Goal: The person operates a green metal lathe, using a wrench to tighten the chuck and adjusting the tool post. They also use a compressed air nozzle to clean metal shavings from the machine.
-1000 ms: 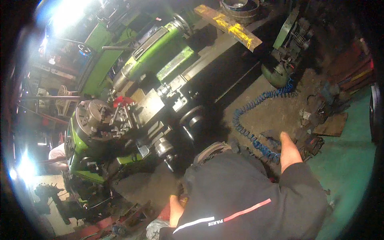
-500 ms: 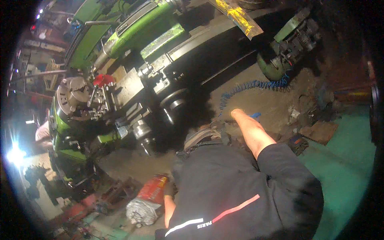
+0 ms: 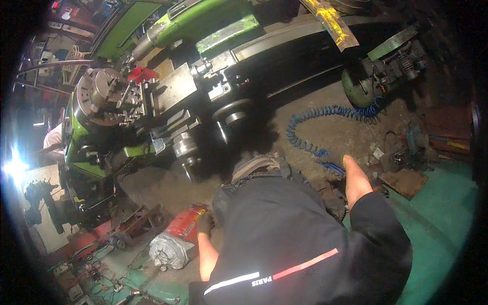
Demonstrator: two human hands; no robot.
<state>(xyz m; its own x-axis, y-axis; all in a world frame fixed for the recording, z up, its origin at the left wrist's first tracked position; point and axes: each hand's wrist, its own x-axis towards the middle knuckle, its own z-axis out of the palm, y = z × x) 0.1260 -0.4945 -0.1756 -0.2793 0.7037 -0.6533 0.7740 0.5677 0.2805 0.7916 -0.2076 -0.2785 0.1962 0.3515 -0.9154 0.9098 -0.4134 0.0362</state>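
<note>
My left hand, in a dark glove, is low beside one end of a red cylinder-shaped thing. Crumpled silver-grey wrapping covers that thing's other end. The left fingers are too dark to make out. On the right, my bare forearm reaches to my gloved right hand, which blends into the brown floor. A blue coiled air hose runs into this hand, and the blue body of an air blow gun shows beside it, apparently in its grip. The right fingers are mostly hidden.
A green lathe with a round chuck and handwheels stands ahead and left. A green motor-like unit is at far right. A brown board and clutter lie near the green floor. A bright light glares at left.
My right hand has moved right and slightly nearer, and the hose end has come with it, its curve now wider. My left hand stays beside the red thing. The whole view has shifted.
</note>
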